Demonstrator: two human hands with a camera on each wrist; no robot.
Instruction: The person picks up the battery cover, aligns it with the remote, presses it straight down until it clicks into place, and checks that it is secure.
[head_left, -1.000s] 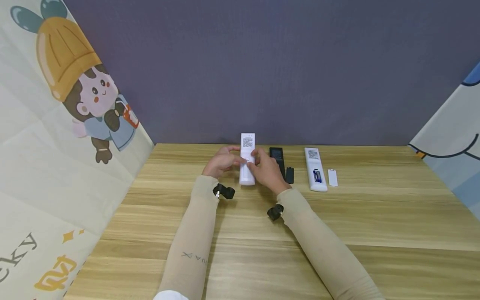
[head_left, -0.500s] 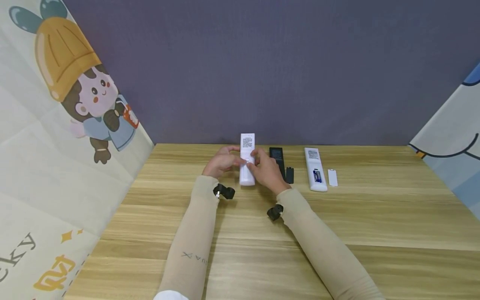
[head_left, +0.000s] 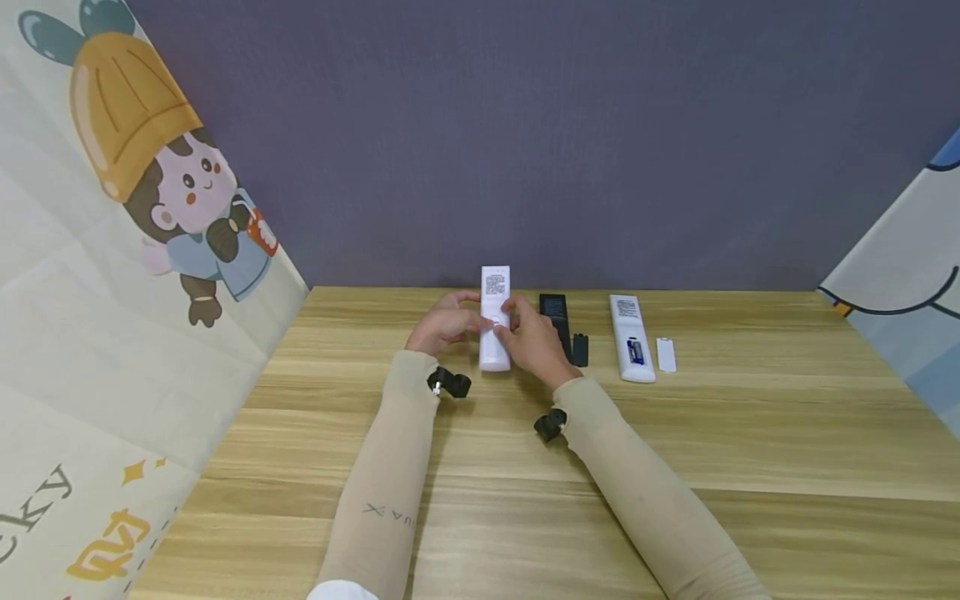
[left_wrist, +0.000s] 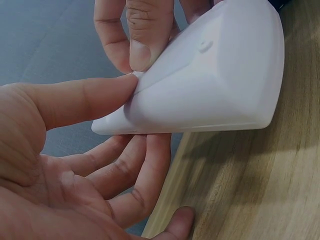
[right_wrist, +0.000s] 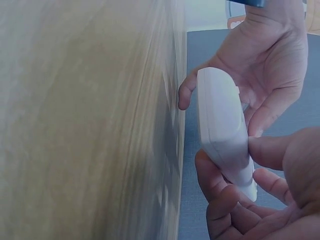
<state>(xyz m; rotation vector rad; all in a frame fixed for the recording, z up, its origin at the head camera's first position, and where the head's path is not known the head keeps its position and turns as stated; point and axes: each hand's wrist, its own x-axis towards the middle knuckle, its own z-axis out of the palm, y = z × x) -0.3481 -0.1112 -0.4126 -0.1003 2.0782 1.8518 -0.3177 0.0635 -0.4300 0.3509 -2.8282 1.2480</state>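
Observation:
A white remote control [head_left: 495, 354], its back with a printed label facing up, is held between both hands above the table. My left hand [head_left: 447, 323] grips it from the left, thumb on the back and fingers underneath, as the left wrist view shows. From the other side my right hand [head_left: 534, 337] holds the same remote [right_wrist: 220, 115], its thumb pressing near the edge of the battery cover and its fingers below. Both thumb tips lie close together on the back. The remote's button side faces down and is hidden.
Right of the hands lie a black remote [head_left: 553, 310], partly behind the right hand, and a small black cover [head_left: 581, 350]. Farther right, a white remote [head_left: 627, 321] shows blue batteries [head_left: 635, 352] in its bay, with a white cover [head_left: 666, 355] beside it. A dark wall panel [head_left: 525, 150] stands behind.

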